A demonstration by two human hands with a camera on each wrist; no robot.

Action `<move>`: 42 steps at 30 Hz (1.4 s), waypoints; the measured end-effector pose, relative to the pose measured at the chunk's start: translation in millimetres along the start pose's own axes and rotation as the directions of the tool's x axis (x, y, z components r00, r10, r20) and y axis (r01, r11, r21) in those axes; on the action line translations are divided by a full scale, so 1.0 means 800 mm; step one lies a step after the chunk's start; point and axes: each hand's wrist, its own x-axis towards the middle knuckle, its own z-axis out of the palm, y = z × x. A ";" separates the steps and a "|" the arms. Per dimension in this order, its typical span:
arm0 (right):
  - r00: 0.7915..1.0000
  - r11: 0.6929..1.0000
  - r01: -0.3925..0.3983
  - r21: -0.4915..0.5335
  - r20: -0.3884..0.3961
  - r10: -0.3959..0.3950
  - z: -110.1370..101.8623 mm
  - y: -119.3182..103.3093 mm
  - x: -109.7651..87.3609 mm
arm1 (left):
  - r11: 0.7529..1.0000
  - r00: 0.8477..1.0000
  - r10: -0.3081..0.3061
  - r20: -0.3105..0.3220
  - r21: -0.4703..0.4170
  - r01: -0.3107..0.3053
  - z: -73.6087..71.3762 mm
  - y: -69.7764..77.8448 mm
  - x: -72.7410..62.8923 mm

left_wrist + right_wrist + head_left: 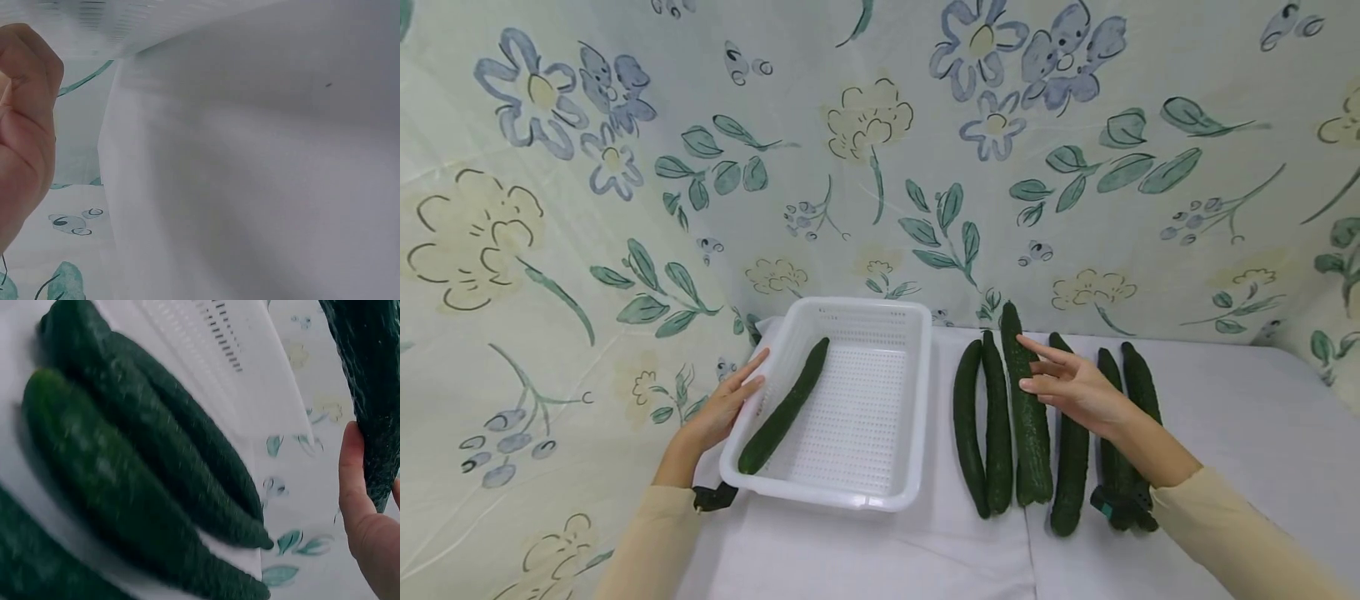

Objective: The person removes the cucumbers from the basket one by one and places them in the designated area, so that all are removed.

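My left hand (718, 412) holds the left side of a white perforated plastic basket (880, 500), with fingertips at its rim. One cucumber (786, 408) lies slantwise inside, along the basket's left side. My right hand (1078, 392) grips a long cucumber (1028, 417) near its upper end; the right wrist view shows this cucumber (375, 381) between finger and thumb. Left of it lie two slim cucumbers (967, 425) close together. Another cucumber (1070, 475) is under the right hand, and two more (1141, 379) lie partly hidden by the forearm. The left wrist view shows bent fingers (31, 69) below the basket.
A white cloth (955, 558) covers the table. Behind and to the left hangs a floral-patterned sheet (820, 175), close to the table's far edge. The basket stands at the table's left end.
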 end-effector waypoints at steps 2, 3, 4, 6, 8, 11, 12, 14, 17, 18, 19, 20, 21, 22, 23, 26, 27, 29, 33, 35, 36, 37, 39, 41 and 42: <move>1.000 1.000 -0.007 -0.017 -0.004 0.007 -0.014 0.003 -0.006 | 1.000 1.000 -0.002 -0.003 0.006 0.002 0.000 0.000 -0.001; 1.000 1.000 -0.010 -0.027 -0.010 0.010 -0.020 0.005 -0.009 | 1.000 1.000 -0.002 -0.003 0.006 0.002 0.000 0.000 -0.001; 1.000 0.999 -0.013 -0.034 -0.014 0.012 -0.027 0.007 -0.013 | 1.000 1.000 -0.003 -0.002 0.003 0.003 0.000 0.000 -0.001; 1.000 0.998 -0.015 -0.055 -0.023 0.013 -0.040 0.009 -0.021 | 1.000 1.000 -0.003 -0.001 0.002 0.003 0.000 0.000 -0.002; 1.000 0.996 -0.014 -0.083 -0.028 0.012 -0.054 0.012 -0.028 | 1.000 1.000 -0.002 -0.002 -0.002 0.002 0.001 0.000 -0.002; 0.999 0.994 -0.009 -0.112 -0.034 0.005 -0.071 0.013 -0.040 | 1.000 1.000 -0.002 -0.002 -0.002 0.002 0.001 0.000 -0.002; 0.999 0.993 -0.012 -0.117 -0.037 0.008 -0.077 0.014 -0.042 | 1.000 1.000 -0.002 -0.003 -0.002 0.002 0.000 0.000 -0.002; 0.999 0.992 -0.012 -0.126 -0.043 0.006 -0.088 0.017 -0.048 | 1.000 1.000 -0.003 -0.006 0.000 0.003 0.000 0.000 -0.002; 0.999 0.993 -0.002 -0.115 -0.050 -0.003 -0.102 0.023 -0.055 | 1.000 1.000 -0.005 -0.006 0.002 0.005 0.000 0.000 -0.003; 0.999 0.994 0.000 -0.111 -0.053 -0.006 -0.106 0.025 -0.058 | 1.000 1.000 -0.006 -0.006 0.002 0.006 0.000 0.000 -0.003; 0.999 0.994 0.005 -0.106 -0.053 -0.011 -0.111 0.027 -0.060 | 1.000 1.000 -0.006 -0.005 0.005 0.006 0.000 0.000 -0.003; 0.998 0.994 0.006 -0.107 -0.057 -0.012 -0.115 0.029 -0.063 | 1.000 1.000 -0.005 -0.004 0.006 0.005 0.000 0.000 -0.003; 0.998 0.994 0.006 -0.109 -0.059 -0.012 -0.119 0.031 -0.065 | 1.000 1.000 -0.005 -0.004 0.007 0.005 0.000 0.000 -0.003; 0.998 0.994 0.005 -0.114 -0.063 -0.013 -0.123 0.032 -0.068 | 1.000 1.000 -0.004 -0.003 0.007 0.004 0.000 0.000 -0.002; 0.998 0.993 0.006 -0.121 -0.068 -0.014 -0.127 0.034 -0.070 | 1.000 1.000 -0.003 -0.003 0.007 0.003 0.000 0.000 -0.002; 0.995 0.989 -0.001 -0.148 -0.096 -0.014 -0.138 0.039 -0.076 | 1.000 1.000 -0.001 -0.003 0.006 0.001 0.000 0.000 -0.001; 0.995 0.989 0.000 -0.147 -0.100 -0.015 -0.142 0.041 -0.078 | 1.000 1.000 0.000 -0.003 0.006 0.000 0.000 0.000 -0.001; 0.994 0.990 -0.002 -0.138 -0.108 -0.013 -0.150 0.045 -0.082 | 1.000 1.000 0.002 -0.001 0.005 -0.002 0.000 0.000 -0.001; 0.993 0.986 -0.021 -0.166 -0.115 0.002 -0.168 0.053 -0.091 | 1.000 1.000 0.008 0.006 0.004 -0.008 -0.001 0.000 -0.001; 0.992 0.979 -0.038 -0.203 -0.129 0.012 -0.177 0.057 -0.096 | 1.000 1.000 0.008 0.008 0.002 -0.008 -0.001 0.000 -0.001; 0.991 0.974 -0.047 -0.223 -0.133 0.017 -0.182 0.059 -0.098 | 1.000 1.000 0.007 0.009 0.001 -0.007 -0.001 0.000 -0.001; 0.990 0.970 -0.055 -0.236 -0.142 0.021 -0.186 0.062 -0.100 | 1.000 1.000 0.006 0.009 0.001 -0.006 -0.001 -0.001 -0.001; 0.987 0.965 -0.072 -0.252 -0.156 0.033 -0.193 0.067 -0.104 | 1.000 1.000 0.004 0.007 0.003 -0.004 -0.001 -0.001 -0.001; 0.987 0.961 -0.079 -0.264 -0.156 0.039 -0.200 0.073 -0.108 | 1.000 1.000 0.004 0.008 0.006 -0.004 -0.001 0.000 -0.001; 0.985 0.959 -0.087 -0.269 -0.165 0.044 -0.203 0.076 -0.109 | 1.000 1.000 0.004 0.007 0.006 -0.004 -0.001 0.000 0.000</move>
